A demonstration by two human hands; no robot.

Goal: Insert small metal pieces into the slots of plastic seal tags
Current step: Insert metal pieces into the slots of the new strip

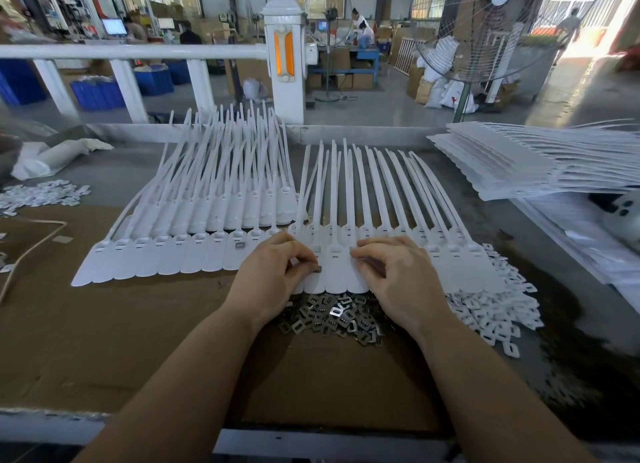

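We've 1 head cam, wide-angle, looking fwd & down, close over the brown cardboard-covered worktable [104, 324]; no 2nd view.

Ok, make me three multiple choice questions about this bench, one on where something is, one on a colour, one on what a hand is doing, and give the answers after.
1. Where is the pile of small metal pieces?
A. On the cardboard, just in front of the tags, between the wrists
B. On top of the stacked sheets at far right
C. Against the rail at the back

2. What colour are the seal tags?
A. Blue
B. White
C. Orange

3. What is the left hand doing?
A. Lying flat and empty on the cardboard
B. Pinching a small metal piece over a tag
C. Gripping the fan stand

Answers:
1 A, the grey pile sits on the cardboard below the lower ends of the tags.
2 B, every tag in both rows is white.
3 B, thumb and fingertips close on a grey piece at the tag row.
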